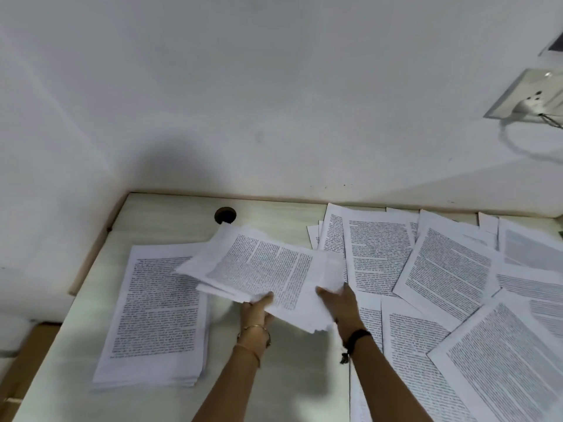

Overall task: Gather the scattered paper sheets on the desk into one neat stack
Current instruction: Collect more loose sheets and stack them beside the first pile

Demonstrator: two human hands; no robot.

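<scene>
Two hands, both closed on paper: left hand (256, 312) pinching the near edge of one bundle of sheets (262, 266), right hand (341, 303) gripping its right end. Bundle raised above the counter (170, 220), partly over one neat stack (155, 312) at left. At least eight loose sheets (441, 269) overlapping at right. One cable hole (225, 215) behind.

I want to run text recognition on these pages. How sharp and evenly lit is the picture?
Head view: the held sheets and right hand are motion-smeared; the stack on the left is sharper, though its print shows only as lines; a soft shadow falls on the wall; the wide angle bends the desk edges.
</scene>
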